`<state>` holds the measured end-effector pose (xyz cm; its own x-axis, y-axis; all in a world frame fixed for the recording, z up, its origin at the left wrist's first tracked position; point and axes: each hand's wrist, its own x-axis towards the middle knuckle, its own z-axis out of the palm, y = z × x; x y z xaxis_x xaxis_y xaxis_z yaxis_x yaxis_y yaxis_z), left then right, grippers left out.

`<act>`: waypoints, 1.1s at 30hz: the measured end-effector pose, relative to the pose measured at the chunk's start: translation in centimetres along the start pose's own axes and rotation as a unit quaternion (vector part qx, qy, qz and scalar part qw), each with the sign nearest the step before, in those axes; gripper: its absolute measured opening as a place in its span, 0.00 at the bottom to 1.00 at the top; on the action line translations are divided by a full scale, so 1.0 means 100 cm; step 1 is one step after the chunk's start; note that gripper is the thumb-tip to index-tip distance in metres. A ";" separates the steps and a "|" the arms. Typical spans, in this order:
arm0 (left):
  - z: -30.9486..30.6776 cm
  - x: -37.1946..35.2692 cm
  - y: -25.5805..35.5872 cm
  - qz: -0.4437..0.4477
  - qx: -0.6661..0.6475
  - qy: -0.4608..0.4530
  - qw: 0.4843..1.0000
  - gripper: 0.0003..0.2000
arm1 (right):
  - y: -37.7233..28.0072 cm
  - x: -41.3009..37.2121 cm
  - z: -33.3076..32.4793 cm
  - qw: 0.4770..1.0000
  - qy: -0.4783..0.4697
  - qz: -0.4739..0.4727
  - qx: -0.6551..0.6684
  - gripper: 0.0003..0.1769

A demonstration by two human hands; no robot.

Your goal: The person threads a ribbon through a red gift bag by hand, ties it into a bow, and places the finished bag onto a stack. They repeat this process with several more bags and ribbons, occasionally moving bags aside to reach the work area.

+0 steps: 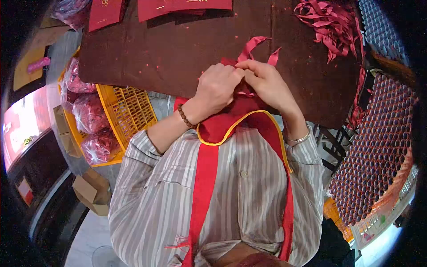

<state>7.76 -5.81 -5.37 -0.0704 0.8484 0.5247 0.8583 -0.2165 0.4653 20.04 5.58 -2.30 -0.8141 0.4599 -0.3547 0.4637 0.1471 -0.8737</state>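
Pinching soft, likely slippery red ribbon behind its tails, left hand and right hand meet above the table.

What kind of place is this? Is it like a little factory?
Probably a small workshop for making or packing things by hand. There's a big tangle of red ribbons on the work table, and filled plastic bags stand beside it in a yellow crate.

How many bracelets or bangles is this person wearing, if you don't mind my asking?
2: a brown beaded bracelet on the left wrist and a thin silver-coloured bangle on the right wrist. Others may be hidden under the grey-and-white striped sleeves.
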 end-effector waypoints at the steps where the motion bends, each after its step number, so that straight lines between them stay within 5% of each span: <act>1: -0.001 -0.001 0.000 -0.003 -0.006 -0.005 1.000 0.16 | 0.000 0.000 0.000 1.000 -0.008 0.000 -0.018 0.14; 5: -0.013 0.007 0.004 -0.050 0.048 -0.063 0.996 0.12 | 0.003 0.001 -0.001 0.999 -0.017 -0.018 -0.030 0.14; 8: -0.025 0.023 -0.018 -0.114 -0.041 -0.008 0.993 0.07 | -0.005 -0.002 -0.002 0.999 0.011 -0.028 -0.016 0.12; 12: -0.033 0.037 -0.048 -0.135 -0.154 -0.112 0.972 0.08 | -0.016 -0.010 -0.001 0.998 0.032 -0.027 -0.042 0.09; 14: -0.037 0.047 -0.053 -0.196 -0.275 -0.308 0.889 0.08 | -0.017 -0.011 0.003 0.996 0.055 -0.062 -0.045 0.09; 19: -0.050 0.066 -0.051 -0.114 -0.103 -0.392 0.907 0.12 | -0.015 -0.016 0.013 0.982 0.069 -0.136 -0.108 0.09; 21: -0.049 0.079 -0.063 -0.123 -0.206 -0.580 0.778 0.13 | -0.017 -0.016 0.015 0.971 0.055 -0.173 -0.152 0.08; 23: -0.043 0.077 -0.070 -0.105 -0.238 -0.563 0.784 0.12 | -0.022 -0.016 0.017 0.966 0.053 -0.190 -0.168 0.08; 25: -0.035 0.079 -0.073 -0.093 -0.341 -0.582 0.732 0.12 | -0.023 -0.017 0.018 0.958 0.079 -0.216 -0.173 0.08; 29: -0.035 0.081 -0.065 -0.200 -0.337 -0.611 0.687 0.10 | -0.021 -0.019 0.017 0.961 0.063 -0.194 -0.186 0.09; 33: -0.019 0.066 -0.063 -0.224 -0.250 -0.592 0.733 0.10 | -0.022 -0.020 0.018 0.964 0.044 -0.205 -0.166 0.08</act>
<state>0.91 0.26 -3.45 0.4568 0.6494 -0.6080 0.5689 0.3122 0.7609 20.00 2.76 -0.32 -0.9263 0.3746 0.0394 0.2088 0.5977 -0.7741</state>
